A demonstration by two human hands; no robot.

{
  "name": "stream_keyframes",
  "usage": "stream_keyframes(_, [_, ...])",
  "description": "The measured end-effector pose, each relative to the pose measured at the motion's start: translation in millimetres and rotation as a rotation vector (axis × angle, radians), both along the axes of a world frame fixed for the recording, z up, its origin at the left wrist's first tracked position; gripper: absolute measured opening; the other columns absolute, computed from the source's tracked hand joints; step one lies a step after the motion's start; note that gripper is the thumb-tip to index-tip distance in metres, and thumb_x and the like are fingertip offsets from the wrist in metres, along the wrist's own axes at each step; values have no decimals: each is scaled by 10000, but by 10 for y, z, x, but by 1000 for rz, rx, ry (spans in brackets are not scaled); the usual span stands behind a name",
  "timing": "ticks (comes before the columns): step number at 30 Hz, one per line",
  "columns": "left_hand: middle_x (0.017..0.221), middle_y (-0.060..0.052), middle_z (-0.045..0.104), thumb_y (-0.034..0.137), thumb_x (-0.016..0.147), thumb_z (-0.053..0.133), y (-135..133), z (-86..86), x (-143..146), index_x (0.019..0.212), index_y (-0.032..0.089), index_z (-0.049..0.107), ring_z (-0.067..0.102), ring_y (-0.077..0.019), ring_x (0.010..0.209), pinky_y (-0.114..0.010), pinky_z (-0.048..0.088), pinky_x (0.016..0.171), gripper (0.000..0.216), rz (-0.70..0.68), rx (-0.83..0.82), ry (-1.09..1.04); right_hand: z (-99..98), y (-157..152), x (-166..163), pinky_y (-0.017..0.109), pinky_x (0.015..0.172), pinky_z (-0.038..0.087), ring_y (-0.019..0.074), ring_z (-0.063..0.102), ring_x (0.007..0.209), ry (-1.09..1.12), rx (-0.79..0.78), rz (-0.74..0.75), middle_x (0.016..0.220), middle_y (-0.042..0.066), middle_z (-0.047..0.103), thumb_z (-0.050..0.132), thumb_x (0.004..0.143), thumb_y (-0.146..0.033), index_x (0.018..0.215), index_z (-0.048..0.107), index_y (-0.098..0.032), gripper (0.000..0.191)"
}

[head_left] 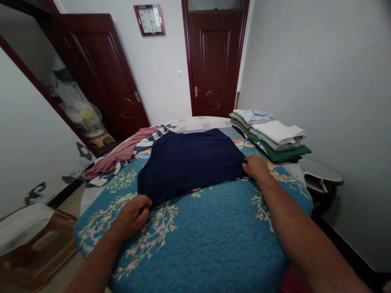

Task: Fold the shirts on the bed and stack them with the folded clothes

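A dark navy garment [191, 162] lies spread flat on a blue quilted bedspread with a floral pattern [214, 240]. My left hand [132, 215] rests at the garment's near left corner, fingers curled closed on the fabric edge. My right hand [256, 167] sits at the near right corner, fingers bent and pinching the cloth there. Both forearms reach in from the bottom of the view.
A stack of folded clothes [270, 134] in white, green and pale blue sits at the bed's far right. A heap of pink and striped clothes [122, 156] lies at the far left. A fan [84, 116], two dark red doors and a wall clock stand beyond.
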State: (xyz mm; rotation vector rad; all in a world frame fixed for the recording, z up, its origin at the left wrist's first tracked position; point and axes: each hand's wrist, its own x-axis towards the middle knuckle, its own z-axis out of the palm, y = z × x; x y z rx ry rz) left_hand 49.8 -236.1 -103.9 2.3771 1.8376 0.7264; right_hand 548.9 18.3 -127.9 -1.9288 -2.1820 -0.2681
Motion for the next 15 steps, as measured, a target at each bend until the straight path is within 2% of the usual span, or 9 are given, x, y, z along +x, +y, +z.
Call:
stream_keyframes(4, [749, -22, 653, 219, 876, 490, 9, -40, 29, 787, 235, 614, 626, -212, 754, -347, 488, 756, 153, 0, 35, 64, -53, 28, -17, 399, 1136, 494, 302, 682, 1271, 27, -26, 75, 1294, 179, 756, 552, 973, -242, 1287, 802, -168, 409])
stream_keyframes(7, [743, -26, 639, 204, 862, 481, 6, -62, 54, 780, 233, 609, 611, -210, 745, -344, 479, 754, 155, 6, 44, 60, -95, 28, -4, 401, 1083, 528, 307, 707, 1245, 50, -51, 50, 1291, 176, 762, 533, 942, -178, 1266, 816, -190, 431])
stream_keyframes(15, [714, -18, 610, 179, 822, 462, -20, -109, 91, 731, 239, 550, 605, -197, 693, -324, 440, 702, 140, 8, -13, 69, -132, 46, 40, 420, 1048, 556, 326, 735, 1213, 31, -37, 18, 1240, 183, 785, 559, 906, -203, 1241, 832, -198, 432])
